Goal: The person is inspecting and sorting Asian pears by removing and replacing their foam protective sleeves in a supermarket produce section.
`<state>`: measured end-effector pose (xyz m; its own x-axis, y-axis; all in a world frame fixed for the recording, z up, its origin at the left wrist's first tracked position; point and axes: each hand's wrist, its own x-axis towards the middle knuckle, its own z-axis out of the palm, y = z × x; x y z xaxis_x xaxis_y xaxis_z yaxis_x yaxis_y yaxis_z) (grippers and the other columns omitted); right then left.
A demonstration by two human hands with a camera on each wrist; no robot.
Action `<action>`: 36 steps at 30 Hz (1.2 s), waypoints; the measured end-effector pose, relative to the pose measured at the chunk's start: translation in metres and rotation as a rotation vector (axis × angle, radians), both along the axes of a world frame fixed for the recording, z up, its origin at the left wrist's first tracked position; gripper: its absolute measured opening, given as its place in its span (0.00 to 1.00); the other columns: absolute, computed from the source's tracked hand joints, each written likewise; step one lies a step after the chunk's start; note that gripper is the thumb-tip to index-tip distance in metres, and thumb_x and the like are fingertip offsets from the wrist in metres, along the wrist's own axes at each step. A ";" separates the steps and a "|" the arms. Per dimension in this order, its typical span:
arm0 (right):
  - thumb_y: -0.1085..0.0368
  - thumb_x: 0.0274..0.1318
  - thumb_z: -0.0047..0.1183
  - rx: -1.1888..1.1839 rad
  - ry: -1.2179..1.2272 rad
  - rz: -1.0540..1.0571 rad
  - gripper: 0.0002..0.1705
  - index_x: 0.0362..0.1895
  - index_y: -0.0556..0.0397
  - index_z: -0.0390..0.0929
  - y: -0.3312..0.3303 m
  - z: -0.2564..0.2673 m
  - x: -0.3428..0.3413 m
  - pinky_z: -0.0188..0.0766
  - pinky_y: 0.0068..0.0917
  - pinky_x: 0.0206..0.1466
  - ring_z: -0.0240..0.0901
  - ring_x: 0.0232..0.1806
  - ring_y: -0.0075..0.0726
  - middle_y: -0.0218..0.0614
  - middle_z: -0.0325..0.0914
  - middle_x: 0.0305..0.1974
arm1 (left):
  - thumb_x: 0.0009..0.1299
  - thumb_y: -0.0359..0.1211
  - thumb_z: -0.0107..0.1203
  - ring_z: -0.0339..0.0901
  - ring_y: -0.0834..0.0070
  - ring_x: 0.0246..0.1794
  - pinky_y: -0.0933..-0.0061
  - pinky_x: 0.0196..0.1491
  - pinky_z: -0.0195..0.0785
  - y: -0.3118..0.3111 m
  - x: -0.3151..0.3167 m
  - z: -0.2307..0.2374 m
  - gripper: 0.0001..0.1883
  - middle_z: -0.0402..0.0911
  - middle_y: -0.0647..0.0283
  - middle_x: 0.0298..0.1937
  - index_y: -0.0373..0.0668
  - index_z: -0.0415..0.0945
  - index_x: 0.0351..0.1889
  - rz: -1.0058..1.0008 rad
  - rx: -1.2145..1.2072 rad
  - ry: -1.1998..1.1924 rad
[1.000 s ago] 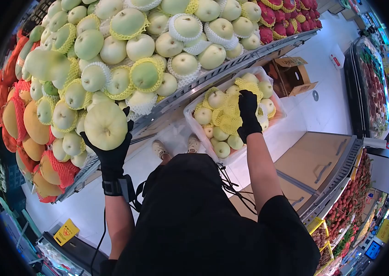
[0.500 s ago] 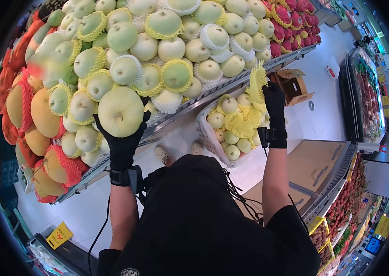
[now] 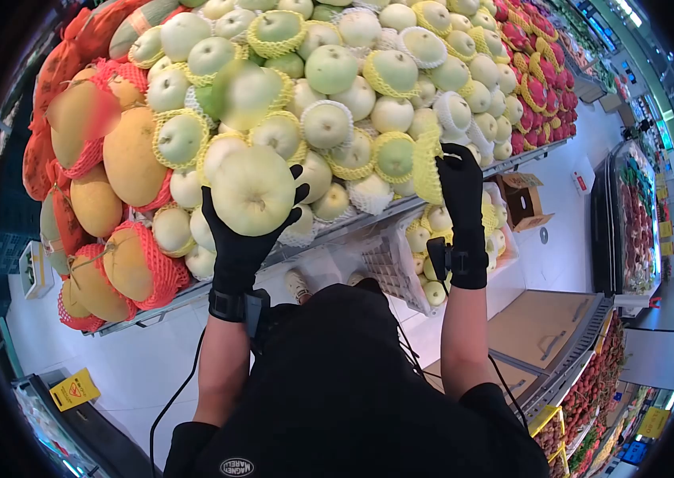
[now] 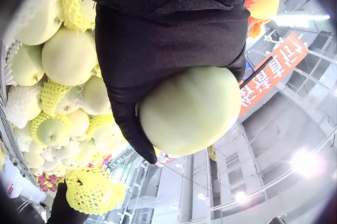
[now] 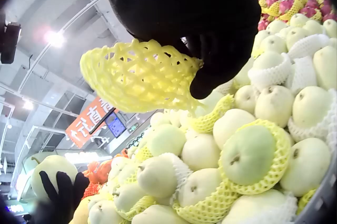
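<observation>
My black-gloved left hand (image 3: 240, 253) grips a large pale green melon (image 3: 253, 190), its fingers spread round the sides. In the left wrist view the bare melon (image 4: 192, 111) fills the palm. On the other side, my gloved right hand (image 3: 463, 195) pinches a yellow foam net sleeve (image 3: 427, 167) by one end. The sleeve (image 5: 137, 76) looks empty in the right wrist view and hangs apart from the melon. Both hands are above the front edge of a heap of pale melons (image 3: 329, 123), some in white or yellow foam nets.
Below the right forearm a plastic crate (image 3: 400, 275) holds melons and yellow nets. Orange melons (image 3: 138, 155) in red nets lie left of the heap, dragon fruit (image 3: 540, 80) at the far right. A cardboard box (image 3: 524, 203) sits on the floor; cables hang along the body.
The right hand has picked a yellow foam net out of the crate, raised it and brought it up beside the heap. The left hand keeps hold of the melon. The head view has shifted left.
</observation>
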<state>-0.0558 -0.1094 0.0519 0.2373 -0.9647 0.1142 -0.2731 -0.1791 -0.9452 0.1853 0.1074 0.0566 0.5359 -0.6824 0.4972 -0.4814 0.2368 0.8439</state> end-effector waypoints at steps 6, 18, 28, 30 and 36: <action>0.72 0.52 0.52 -0.200 0.346 -0.004 0.08 0.38 0.53 0.79 0.026 0.021 0.053 0.73 0.31 0.40 0.79 0.34 0.41 0.42 0.80 0.35 | 0.56 0.23 0.68 0.77 0.69 0.52 0.66 0.55 0.72 0.024 0.030 0.010 0.36 0.75 0.55 0.54 0.35 0.59 0.60 -0.220 0.019 0.333; 0.69 0.56 0.52 -0.685 0.399 0.252 0.26 0.61 0.56 0.70 0.043 0.029 0.139 0.72 0.32 0.47 0.74 0.40 0.42 0.51 0.67 0.60 | 0.62 0.61 0.56 0.46 0.60 0.75 0.50 0.74 0.41 0.044 0.062 -0.027 0.57 0.43 0.49 0.75 0.38 0.33 0.75 -1.010 -0.398 1.878; 0.50 0.62 0.52 -0.501 0.410 0.599 0.37 0.66 0.61 0.61 0.084 0.035 0.187 0.56 0.49 0.67 0.57 0.66 0.65 0.65 0.59 0.64 | 0.66 0.53 0.51 0.52 0.56 0.73 0.55 0.74 0.44 0.043 0.067 -0.022 0.47 0.50 0.47 0.73 0.37 0.40 0.74 -0.744 -0.273 1.660; 0.50 0.62 0.51 -0.302 0.357 0.720 0.37 0.68 0.58 0.60 0.090 0.044 0.185 0.50 0.45 0.72 0.51 0.71 0.60 0.63 0.56 0.66 | 0.66 0.52 0.51 0.52 0.57 0.73 0.55 0.74 0.44 0.043 0.073 -0.029 0.46 0.51 0.49 0.73 0.37 0.41 0.74 -0.788 -0.349 1.831; 0.55 0.55 0.58 -0.140 0.202 0.909 0.38 0.67 0.56 0.61 0.106 0.063 0.185 0.56 0.41 0.69 0.57 0.68 0.50 0.53 0.61 0.63 | 0.69 0.50 0.52 0.55 0.62 0.71 0.60 0.72 0.48 0.036 0.078 -0.039 0.43 0.55 0.51 0.71 0.37 0.45 0.73 -0.819 -0.401 1.853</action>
<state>0.1296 -0.0034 0.1153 0.9204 -0.3807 0.0894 -0.1294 -0.5124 -0.8489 0.2631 0.1436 0.0180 0.1614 -0.9869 -0.0083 0.9859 0.1616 -0.0443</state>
